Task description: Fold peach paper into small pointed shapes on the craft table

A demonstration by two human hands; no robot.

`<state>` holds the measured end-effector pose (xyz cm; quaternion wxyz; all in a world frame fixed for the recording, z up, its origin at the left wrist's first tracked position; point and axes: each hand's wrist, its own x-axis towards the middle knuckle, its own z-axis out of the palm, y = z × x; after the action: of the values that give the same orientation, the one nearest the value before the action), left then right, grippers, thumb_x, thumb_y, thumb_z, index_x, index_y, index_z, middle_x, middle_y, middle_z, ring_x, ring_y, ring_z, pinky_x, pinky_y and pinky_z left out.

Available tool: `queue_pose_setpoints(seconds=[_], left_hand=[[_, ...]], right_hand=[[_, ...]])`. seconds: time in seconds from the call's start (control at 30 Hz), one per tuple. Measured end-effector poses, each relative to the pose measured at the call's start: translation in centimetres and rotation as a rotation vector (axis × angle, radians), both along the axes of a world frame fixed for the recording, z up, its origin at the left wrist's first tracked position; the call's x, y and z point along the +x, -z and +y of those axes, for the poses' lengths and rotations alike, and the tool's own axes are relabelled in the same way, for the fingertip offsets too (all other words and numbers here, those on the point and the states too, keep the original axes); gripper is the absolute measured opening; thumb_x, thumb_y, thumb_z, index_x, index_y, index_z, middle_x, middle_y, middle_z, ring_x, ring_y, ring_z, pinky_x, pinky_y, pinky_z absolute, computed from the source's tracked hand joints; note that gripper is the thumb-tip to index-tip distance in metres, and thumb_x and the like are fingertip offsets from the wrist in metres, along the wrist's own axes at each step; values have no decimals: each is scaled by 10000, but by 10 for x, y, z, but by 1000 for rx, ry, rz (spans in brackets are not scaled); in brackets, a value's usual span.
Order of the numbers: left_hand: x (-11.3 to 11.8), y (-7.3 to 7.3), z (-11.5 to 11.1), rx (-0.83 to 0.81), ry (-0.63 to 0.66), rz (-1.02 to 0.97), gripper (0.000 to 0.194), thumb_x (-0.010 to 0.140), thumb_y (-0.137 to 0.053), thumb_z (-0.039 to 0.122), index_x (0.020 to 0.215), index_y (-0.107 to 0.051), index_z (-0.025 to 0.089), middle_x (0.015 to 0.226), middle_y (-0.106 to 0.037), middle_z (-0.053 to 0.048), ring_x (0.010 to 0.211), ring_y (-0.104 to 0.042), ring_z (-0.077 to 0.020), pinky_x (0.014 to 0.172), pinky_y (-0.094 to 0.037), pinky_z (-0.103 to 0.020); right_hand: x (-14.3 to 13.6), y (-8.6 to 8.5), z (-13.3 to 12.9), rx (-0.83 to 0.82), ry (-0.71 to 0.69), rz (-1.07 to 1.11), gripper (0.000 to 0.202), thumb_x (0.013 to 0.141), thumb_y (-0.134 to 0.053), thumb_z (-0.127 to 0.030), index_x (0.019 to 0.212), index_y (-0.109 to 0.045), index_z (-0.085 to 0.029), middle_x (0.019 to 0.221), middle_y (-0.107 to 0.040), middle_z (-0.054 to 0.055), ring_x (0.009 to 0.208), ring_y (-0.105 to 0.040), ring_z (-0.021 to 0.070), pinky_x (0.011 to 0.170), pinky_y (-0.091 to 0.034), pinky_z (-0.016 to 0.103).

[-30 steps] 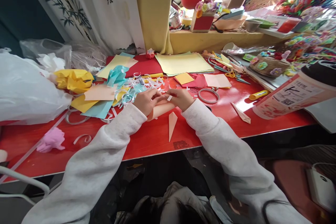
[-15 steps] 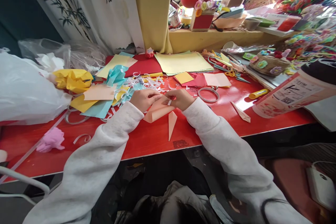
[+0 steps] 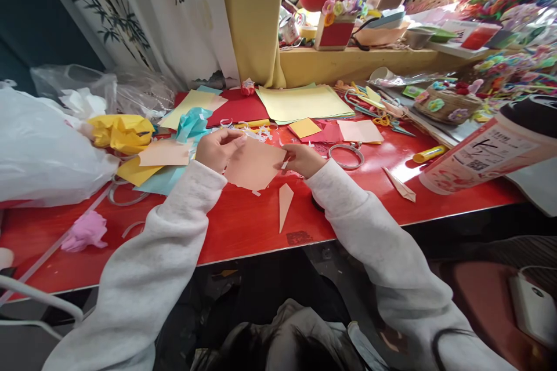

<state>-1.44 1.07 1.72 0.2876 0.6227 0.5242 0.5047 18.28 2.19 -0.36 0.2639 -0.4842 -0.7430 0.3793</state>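
Note:
A peach sheet of paper is spread out above the red table, held between both hands. My left hand pinches its upper left corner between thumb and fingers. At the opposite corner, my right hand is closed on the paper's right edge, with a small pale scrap showing by the fingers. Below the sheet lies a folded peach paper piece, narrow and pointed at the bottom. Another folded peach piece rests farther right.
To the left are a white plastic bag, crumpled yellow paper and pink crumpled paper. Flat paper sheets lie at the back. A ring hoop, a yellow glue stick and a large cup are on the right.
The peach sheet, folded over in the earlier frame, is now opened out flat. My left hand has moved left, away from my right hand, which has shifted slightly.

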Motion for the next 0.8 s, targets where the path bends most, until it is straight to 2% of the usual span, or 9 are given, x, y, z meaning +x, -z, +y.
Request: queue_pose_setpoints(seconds=[0.1, 0.23, 0.37, 0.63, 0.8], left_hand=[[-3, -4, 2, -124, 28, -75, 337, 536, -676, 378, 747, -630, 119, 709, -628, -44, 651, -573, -142, 571, -479, -253], [-8, -5, 5, -181, 61, -75, 369, 470, -717, 371, 714, -636, 107, 673, -620, -45, 652, -575, -151, 597, -505, -294], [-15, -6, 7, -175, 75, -20, 370, 495, -700, 375, 749, -645, 112, 707, -627, -49, 673, -583, -154, 638, -511, -317], [-16, 0, 8, -282, 149, 36, 252, 488, -701, 305, 627, -593, 124, 613, -600, -26, 575, -572, -141, 568, -514, -304], [-19, 9, 14, -249, 132, 148, 290, 485, -691, 357, 626, -564, 138, 606, -600, -23, 556, -572, -148, 537, -488, -289]], right_hand=[[-2, -3, 1, -126, 47, 198, 140, 628, -586, -74, 681, -473, -136, 615, -543, -7, 543, -562, 100, 607, -443, 261], [-3, -6, 1, -117, 62, 325, 150, 629, -555, -26, 649, -458, -140, 565, -508, -30, 526, -539, 84, 602, -460, 257], [1, -5, 4, -75, 42, 361, 116, 634, -536, -25, 647, -494, -132, 579, -478, -35, 539, -506, 68, 583, -450, 235], [3, -14, 3, -134, 142, 435, 186, 664, -522, -24, 820, -505, -125, 590, -471, -42, 527, -497, 61, 565, -421, 224], [5, -4, 6, -82, 150, 327, 267, 639, -540, -34, 881, -475, -126, 585, -488, -40, 559, -512, 87, 640, -436, 272]])
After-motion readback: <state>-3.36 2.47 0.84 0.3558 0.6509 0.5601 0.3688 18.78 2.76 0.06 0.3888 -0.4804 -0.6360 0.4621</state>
